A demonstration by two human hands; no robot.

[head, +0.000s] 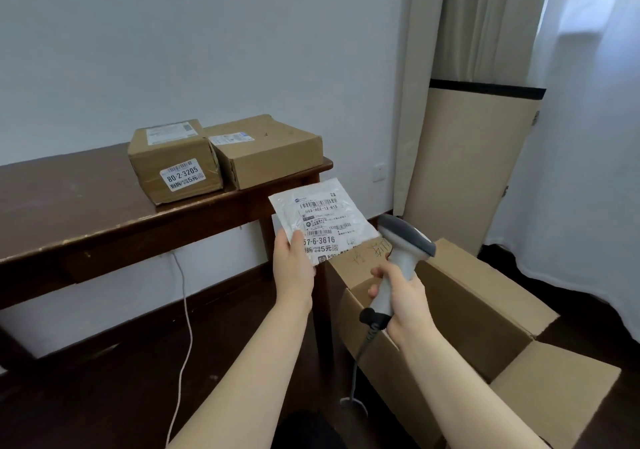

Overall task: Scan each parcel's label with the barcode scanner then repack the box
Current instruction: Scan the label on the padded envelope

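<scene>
Above the open brown cardboard box (450,310) on the floor, just right of the counter's corner: flat white plastic mailer pouch (322,220) w/ printed barcode label, held up, label face toward camera.

Left hand (294,268): closed in a pinch on the pouch's lower-left corner, thumb on the front face, fingers behind. Right hand (401,296): wrapped shut around the grip of the grey handheld barcode scanner (405,241); scanner head just beside the pouch's lower-right edge, angled toward the label. Trigger finger position: can't tell. Black cord hangs from the handle base.

Handling (judgement): pouch looks light, thin, floppy; film probably slick, wrinkles visible. A corner pinch lets it sag, so a hold further along the left edge, clear of the barcodes, should keep the label flat for the read. Thumb sits close to the lower sticker; watch for covering it. Contents unknown, no bulge evident.

Surface/room: dark brown wooden counter (86,213), scuffed, worn edge. On it, two brown cardboard parcels touching side by side near the right end: small taped parcel (173,161) w/ white stickers, and flatter wider parcel (270,151). White wall, white cable down to dark floor, pale curtains at right.
</scene>
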